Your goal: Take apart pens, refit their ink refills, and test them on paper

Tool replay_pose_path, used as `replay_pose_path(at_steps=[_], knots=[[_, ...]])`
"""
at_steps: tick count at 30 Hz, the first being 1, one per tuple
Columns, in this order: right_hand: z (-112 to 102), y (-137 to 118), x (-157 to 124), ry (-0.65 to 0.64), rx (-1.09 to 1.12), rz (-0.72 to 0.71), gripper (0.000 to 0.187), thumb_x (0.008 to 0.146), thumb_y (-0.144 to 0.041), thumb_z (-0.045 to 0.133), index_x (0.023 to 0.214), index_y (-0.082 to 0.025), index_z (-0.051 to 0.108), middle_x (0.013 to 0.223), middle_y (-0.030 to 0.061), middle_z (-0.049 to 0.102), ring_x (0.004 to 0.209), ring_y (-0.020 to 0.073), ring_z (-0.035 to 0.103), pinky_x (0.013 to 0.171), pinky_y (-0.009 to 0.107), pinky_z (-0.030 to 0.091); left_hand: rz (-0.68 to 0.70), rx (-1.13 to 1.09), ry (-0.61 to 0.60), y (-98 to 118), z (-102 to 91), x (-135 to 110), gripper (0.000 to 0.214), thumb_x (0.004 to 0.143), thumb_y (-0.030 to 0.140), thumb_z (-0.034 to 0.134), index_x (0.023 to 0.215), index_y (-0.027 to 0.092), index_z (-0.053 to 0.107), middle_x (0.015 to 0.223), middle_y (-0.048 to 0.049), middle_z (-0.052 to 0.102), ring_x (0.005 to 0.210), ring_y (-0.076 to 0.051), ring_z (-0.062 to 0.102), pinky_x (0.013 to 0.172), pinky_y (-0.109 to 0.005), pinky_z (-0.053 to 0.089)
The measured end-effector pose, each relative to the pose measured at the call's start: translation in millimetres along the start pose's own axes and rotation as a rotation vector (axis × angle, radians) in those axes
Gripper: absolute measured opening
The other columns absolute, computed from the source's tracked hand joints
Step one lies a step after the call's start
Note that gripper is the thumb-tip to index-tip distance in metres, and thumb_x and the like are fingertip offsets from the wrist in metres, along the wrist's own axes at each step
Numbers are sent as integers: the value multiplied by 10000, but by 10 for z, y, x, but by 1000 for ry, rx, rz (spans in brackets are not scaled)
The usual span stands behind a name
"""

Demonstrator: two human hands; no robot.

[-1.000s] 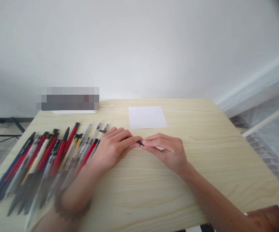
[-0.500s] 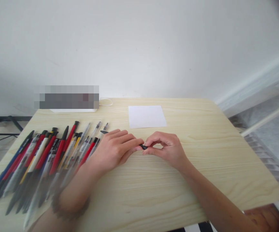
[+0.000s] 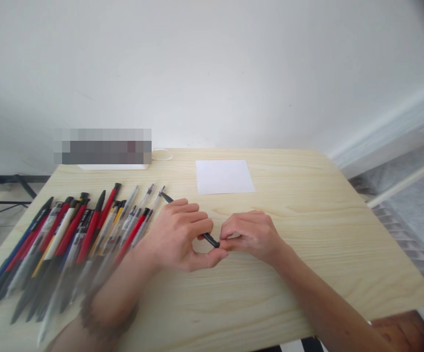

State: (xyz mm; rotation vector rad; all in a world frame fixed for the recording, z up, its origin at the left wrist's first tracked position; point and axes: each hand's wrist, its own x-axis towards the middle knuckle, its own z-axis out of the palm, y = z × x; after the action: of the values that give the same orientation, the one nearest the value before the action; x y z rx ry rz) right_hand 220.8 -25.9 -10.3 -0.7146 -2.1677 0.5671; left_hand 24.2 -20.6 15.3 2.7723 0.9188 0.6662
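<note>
A black pen (image 3: 210, 239) runs slantwise under my left hand (image 3: 180, 237), which is closed around it. One dark end of the pen sticks out beyond my left knuckles toward the upper left; the other comes out by the left thumb. My right hand (image 3: 252, 234) pinches at that near end, its fingertips meeting the left thumb tip. Whether a small part sits between the right fingertips is hidden. Left of my left hand lies a row of several pens (image 3: 65, 239), red, white, blue, black and clear, partly covered by my left forearm.
A blank white sheet of paper (image 3: 225, 176) lies beyond my hands on the light wooden table (image 3: 307, 244). At the back left stands a blurred-out box-like object (image 3: 105, 152) with a thin white loop (image 3: 163, 154) beside it. The wall rises behind the table.
The pen has tilted, its right end now lower and more exposed. My left thumb has spread downward from the fingers, and my right fingertips have come down along with the pen's end.
</note>
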Motion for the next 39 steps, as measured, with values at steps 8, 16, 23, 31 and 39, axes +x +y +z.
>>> replay_pose_path(at_steps=[8,16,23,31,39], knots=[[-43,-48,9,31,-65,-119,98,740,-211,686,719,-171,599,661,-17,650,578,70,594,543,170,421,2,-120,-33,-2,-5,-2,386,811,444,473,538,170,480,481,22,473,486,-117,406,521,-293,273],[-50,-66,23,-2,-33,-150,151,712,-289,706,736,-181,603,703,-1,669,605,93,613,577,188,459,22,-145,21,18,32,14,373,829,389,445,525,173,454,456,29,430,464,-107,388,510,-273,294],[-47,-27,37,-112,-32,-12,191,751,-350,658,739,-168,605,714,19,641,595,91,569,544,192,434,31,205,242,37,90,-3,404,745,404,520,441,181,375,383,52,343,369,-82,319,410,-248,225],[-1,-29,62,-98,71,298,113,832,-249,555,869,-174,631,794,27,636,656,94,569,607,206,464,130,194,282,112,104,-6,343,740,329,508,464,187,363,396,60,334,371,-79,315,400,-248,225],[98,-146,174,-67,759,814,343,878,-441,426,1067,-192,569,905,49,645,392,22,446,313,149,330,267,-16,388,345,224,50,263,659,307,467,448,192,360,414,39,362,424,-102,324,439,-275,238]])
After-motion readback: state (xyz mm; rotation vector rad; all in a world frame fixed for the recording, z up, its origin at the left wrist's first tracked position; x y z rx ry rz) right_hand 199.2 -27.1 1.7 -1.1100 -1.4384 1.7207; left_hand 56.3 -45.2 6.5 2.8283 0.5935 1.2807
